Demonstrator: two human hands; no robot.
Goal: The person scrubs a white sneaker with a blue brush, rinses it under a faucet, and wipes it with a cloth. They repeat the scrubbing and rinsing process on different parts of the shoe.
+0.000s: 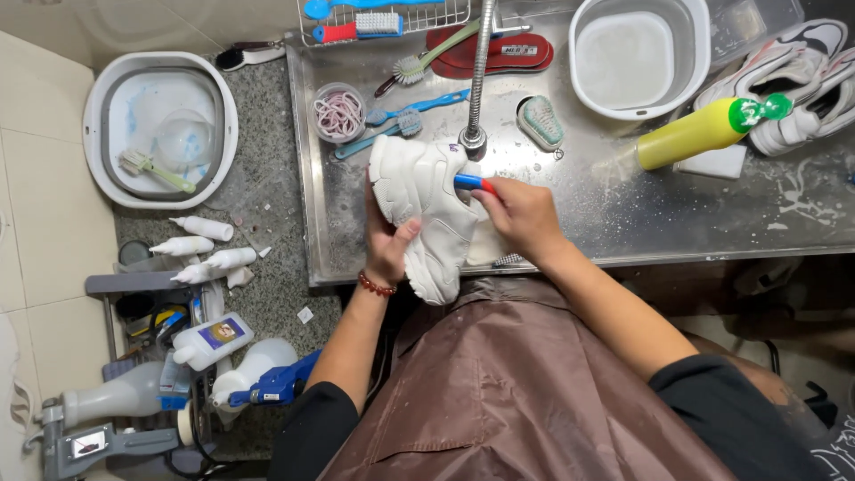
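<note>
Here's the left hand (385, 242), wrapped around a white sneaker (426, 212), fingers behind it and the thumb pressed across the side, holding it tilted over the near edge of a steel worktop (623, 214). The shoe's heel end hangs off the edge above a brown apron (517, 383), its toe end points up toward the base of a bendy metal tap hose (479, 71). A red bead bracelet (376, 286) sits on the left wrist.

The right hand (521, 214) is clenched around a brush with a blue and red handle (472, 183); the handle end pokes out of the fist and lies against the upper side of the sneaker. The bristles are hidden behind the hand and shoe, so I cannot tell just where they touch.

Around the action: two blue brushes (405, 116) lie just beyond the shoe's toe, beside a small clear tub of pink bands (338, 114). A green-handled brush (427, 61) rests near a red insole (503, 52). A small oval scrubber (541, 120) lies right of the hose. Further right, a white basin (583, 53) stands on the worktop, a yellow bottle with a green cap (695, 134) lies on its side, and more white sneakers (802, 89) are piled at the far right.

Off to the left, on the speckled floor, a second basin (93, 134) holds a green brush, with white squeeze bottles (203, 228) scattered below it.
</note>
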